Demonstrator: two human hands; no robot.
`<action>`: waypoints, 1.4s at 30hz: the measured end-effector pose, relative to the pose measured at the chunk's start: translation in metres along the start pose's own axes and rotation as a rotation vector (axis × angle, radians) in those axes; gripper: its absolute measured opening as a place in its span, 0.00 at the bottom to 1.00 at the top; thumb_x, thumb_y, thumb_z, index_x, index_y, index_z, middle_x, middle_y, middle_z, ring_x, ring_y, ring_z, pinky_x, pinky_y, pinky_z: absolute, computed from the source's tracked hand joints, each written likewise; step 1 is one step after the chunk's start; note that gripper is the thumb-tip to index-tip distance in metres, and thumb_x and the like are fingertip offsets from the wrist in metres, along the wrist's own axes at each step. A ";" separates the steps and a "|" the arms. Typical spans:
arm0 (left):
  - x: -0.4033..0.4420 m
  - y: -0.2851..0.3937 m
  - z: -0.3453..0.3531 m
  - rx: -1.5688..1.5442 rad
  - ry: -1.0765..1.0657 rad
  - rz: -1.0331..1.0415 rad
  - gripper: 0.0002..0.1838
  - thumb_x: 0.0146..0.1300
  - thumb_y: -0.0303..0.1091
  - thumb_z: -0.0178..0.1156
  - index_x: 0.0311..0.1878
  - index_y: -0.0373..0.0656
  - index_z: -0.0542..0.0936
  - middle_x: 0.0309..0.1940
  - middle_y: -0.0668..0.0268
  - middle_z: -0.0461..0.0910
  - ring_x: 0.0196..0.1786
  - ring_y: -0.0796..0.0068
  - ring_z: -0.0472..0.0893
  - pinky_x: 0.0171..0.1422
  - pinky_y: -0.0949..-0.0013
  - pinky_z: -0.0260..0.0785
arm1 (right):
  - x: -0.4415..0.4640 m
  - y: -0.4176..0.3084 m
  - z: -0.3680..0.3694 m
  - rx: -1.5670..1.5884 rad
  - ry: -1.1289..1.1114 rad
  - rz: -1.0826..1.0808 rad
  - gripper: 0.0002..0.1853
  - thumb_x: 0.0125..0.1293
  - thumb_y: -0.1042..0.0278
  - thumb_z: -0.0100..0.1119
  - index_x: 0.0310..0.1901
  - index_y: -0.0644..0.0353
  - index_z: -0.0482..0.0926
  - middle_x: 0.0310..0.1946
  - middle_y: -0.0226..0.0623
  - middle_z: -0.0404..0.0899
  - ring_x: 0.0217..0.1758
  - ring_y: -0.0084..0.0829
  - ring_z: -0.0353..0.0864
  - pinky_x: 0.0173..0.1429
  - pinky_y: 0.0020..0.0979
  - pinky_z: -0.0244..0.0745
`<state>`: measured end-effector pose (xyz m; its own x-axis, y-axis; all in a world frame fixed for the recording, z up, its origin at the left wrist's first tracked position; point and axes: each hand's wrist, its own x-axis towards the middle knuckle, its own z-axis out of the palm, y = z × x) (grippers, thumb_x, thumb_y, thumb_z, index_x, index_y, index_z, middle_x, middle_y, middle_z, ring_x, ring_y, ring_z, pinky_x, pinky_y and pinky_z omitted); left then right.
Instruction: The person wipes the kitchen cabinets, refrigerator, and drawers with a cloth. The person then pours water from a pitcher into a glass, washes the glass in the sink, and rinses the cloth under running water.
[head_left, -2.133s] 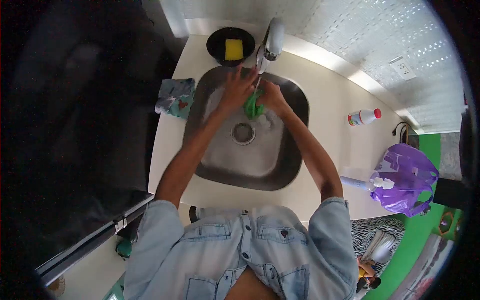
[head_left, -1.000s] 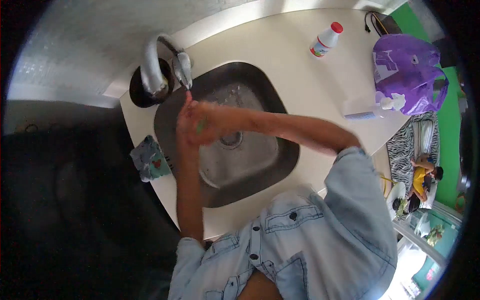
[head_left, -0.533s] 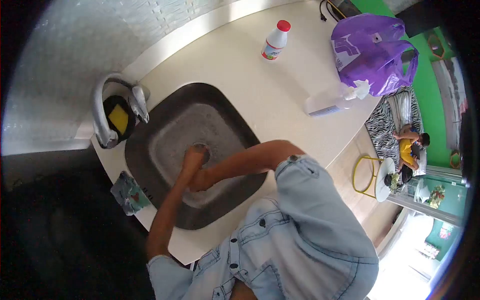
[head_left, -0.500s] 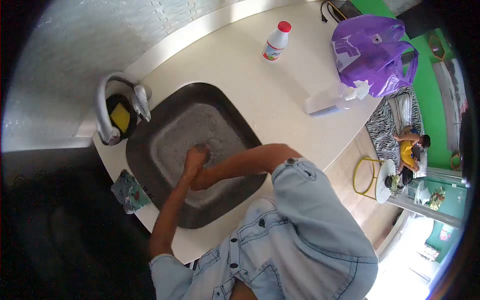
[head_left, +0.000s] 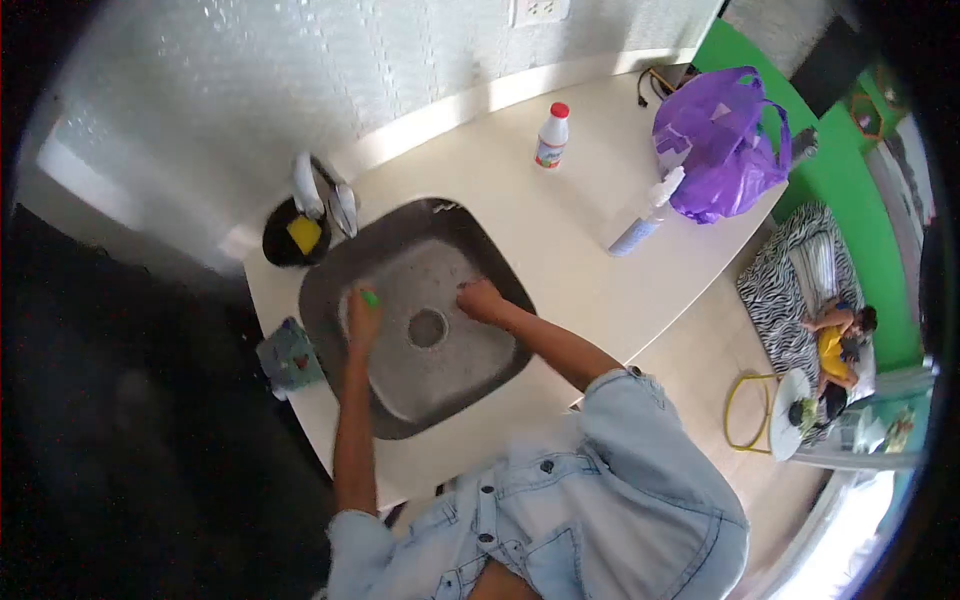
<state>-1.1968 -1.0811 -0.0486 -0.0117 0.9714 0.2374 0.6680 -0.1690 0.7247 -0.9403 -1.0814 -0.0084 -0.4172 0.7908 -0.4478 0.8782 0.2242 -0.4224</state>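
My left hand [head_left: 362, 318] is over the left part of the grey sink [head_left: 430, 385], its fingers closed on a green thing [head_left: 370, 298], of which only a small part shows. My right hand [head_left: 482, 300] is over the sink's right side, to the right of the drain [head_left: 427, 328]; its fingers are curled in, and what they hold, if anything, is too small to tell. The two hands are apart. Behind the sink stands the faucet [head_left: 308, 187], beside a black bowl [head_left: 281, 238] with a yellow sponge [head_left: 304, 235].
A folded cloth [head_left: 290, 358] lies at the counter's left edge. On the counter [head_left: 590, 290] stand a red-capped bottle [head_left: 551, 137], a spray bottle [head_left: 640, 225] and a purple bag [head_left: 725, 150]. A person [head_left: 835, 340] is on a zebra-patterned bed beyond a round table [head_left: 790, 410].
My hands, together low in the sink half a second ago, have come apart, the right one moving right. Green now shows at my left hand. The view has shifted.
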 end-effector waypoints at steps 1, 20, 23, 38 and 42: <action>0.002 0.018 -0.007 -0.042 -0.024 -0.037 0.16 0.46 0.20 0.54 0.42 0.42 0.70 0.40 0.57 0.72 0.43 0.58 0.73 0.49 0.61 0.64 | -0.004 0.006 -0.009 0.100 0.240 0.086 0.26 0.48 0.59 0.62 0.51 0.56 0.72 0.47 0.39 0.74 0.52 0.43 0.72 0.55 0.36 0.67; -0.032 0.155 -0.024 -0.367 -0.163 -0.264 0.22 0.42 0.18 0.52 0.45 0.42 0.72 0.36 0.70 0.72 0.41 0.76 0.72 0.46 0.75 0.66 | -0.193 0.177 -0.446 -0.140 1.236 0.150 0.32 0.35 0.53 0.69 0.44 0.59 0.73 0.40 0.45 0.75 0.47 0.44 0.74 0.47 0.40 0.71; -0.048 0.163 -0.013 -0.376 -0.083 -0.268 0.22 0.42 0.18 0.52 0.45 0.42 0.72 0.36 0.70 0.72 0.42 0.76 0.72 0.47 0.76 0.65 | -0.293 0.233 -0.468 -0.279 1.285 0.161 0.32 0.35 0.59 0.69 0.46 0.60 0.73 0.38 0.45 0.77 0.40 0.45 0.77 0.46 0.40 0.73; -0.066 0.259 -0.004 -0.450 0.060 -0.216 0.17 0.43 0.23 0.56 0.40 0.43 0.72 0.32 0.70 0.69 0.37 0.75 0.70 0.45 0.73 0.63 | -0.324 0.520 -0.340 0.502 0.765 -0.042 0.13 0.49 0.64 0.64 0.35 0.60 0.79 0.25 0.27 0.77 0.23 0.22 0.74 0.23 0.25 0.70; -0.053 0.286 -0.021 -0.218 0.139 -0.255 0.17 0.45 0.24 0.56 0.42 0.41 0.73 0.36 0.67 0.73 0.41 0.72 0.72 0.49 0.70 0.64 | -0.303 0.543 -0.325 0.311 0.593 0.057 0.10 0.51 0.66 0.61 0.32 0.61 0.78 0.24 0.32 0.77 0.25 0.27 0.76 0.27 0.28 0.70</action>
<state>-1.0204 -1.1842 0.1601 -0.2681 0.9575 0.1063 0.4566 0.0292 0.8892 -0.2609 -1.0142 0.1545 -0.0954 0.9954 -0.0045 0.7498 0.0689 -0.6581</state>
